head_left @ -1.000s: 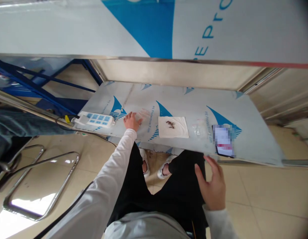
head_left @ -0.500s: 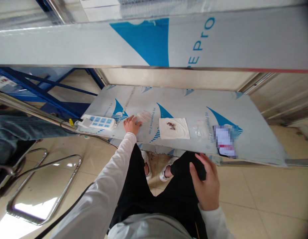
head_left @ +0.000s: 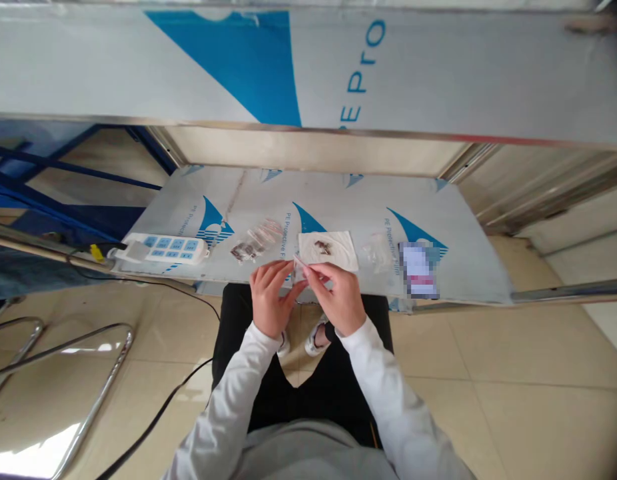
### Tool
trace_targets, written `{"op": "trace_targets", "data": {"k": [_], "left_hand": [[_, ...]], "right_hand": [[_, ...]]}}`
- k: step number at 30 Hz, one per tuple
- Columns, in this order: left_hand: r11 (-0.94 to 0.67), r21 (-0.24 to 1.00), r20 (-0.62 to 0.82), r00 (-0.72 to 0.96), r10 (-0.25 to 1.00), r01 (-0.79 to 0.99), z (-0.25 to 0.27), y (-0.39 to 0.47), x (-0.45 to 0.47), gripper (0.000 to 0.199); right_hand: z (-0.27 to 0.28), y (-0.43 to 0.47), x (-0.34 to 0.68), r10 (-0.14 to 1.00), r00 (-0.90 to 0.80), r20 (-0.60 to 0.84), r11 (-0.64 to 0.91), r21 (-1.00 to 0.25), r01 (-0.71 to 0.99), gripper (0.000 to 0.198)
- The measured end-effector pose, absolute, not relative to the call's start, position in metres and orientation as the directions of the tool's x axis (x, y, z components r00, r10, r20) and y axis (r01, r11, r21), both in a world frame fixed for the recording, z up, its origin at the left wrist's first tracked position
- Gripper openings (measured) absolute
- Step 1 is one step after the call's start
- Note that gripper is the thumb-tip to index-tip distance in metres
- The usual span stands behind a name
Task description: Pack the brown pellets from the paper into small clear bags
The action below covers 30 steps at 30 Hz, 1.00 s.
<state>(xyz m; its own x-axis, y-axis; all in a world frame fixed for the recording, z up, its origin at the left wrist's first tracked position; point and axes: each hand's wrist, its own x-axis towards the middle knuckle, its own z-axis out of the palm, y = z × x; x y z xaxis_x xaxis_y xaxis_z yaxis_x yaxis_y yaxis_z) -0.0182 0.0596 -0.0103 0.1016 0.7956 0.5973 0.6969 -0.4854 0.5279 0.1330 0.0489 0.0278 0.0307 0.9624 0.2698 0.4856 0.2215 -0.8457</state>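
Observation:
My left hand (head_left: 272, 299) and my right hand (head_left: 340, 297) meet over the shelf's front edge. Between their fingertips is a small clear plastic bag (head_left: 299, 268) with a pinkish edge, pinched from both sides. Just behind them lies a white cloth or tissue (head_left: 344, 255) with small dark brown pieces (head_left: 322, 248) on it. Left of this is a pile of clear bags (head_left: 261, 239) with pinkish edges, some with dark contents at the near end. More clear plastic (head_left: 377, 253) rests right of the tissue.
A white power strip (head_left: 174, 249) with blue sockets lies at the left, its black cable (head_left: 161, 427) hanging down. A phone-like blurred object (head_left: 418, 270) sits at the right front edge. Overhead runs an upper shelf (head_left: 213, 73). A metal chair frame (head_left: 119, 373) stands at lower left.
My left hand has left the bag pile and come right, toward me. My right hand has moved up and left from beside my knee. Both now pinch a small bag. The view has shifted.

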Motion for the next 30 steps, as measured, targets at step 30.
{"op": "trace_targets", "data": {"k": [30], "left_hand": [[0.410,0.907,-0.421,0.162,0.892,0.099,-0.013,-0.014,-0.007,0.023]], "right_hand": [[-0.004,-0.050,0.132,0.999,-0.013,0.040,0.040,-0.818,0.574,0.024]]}}
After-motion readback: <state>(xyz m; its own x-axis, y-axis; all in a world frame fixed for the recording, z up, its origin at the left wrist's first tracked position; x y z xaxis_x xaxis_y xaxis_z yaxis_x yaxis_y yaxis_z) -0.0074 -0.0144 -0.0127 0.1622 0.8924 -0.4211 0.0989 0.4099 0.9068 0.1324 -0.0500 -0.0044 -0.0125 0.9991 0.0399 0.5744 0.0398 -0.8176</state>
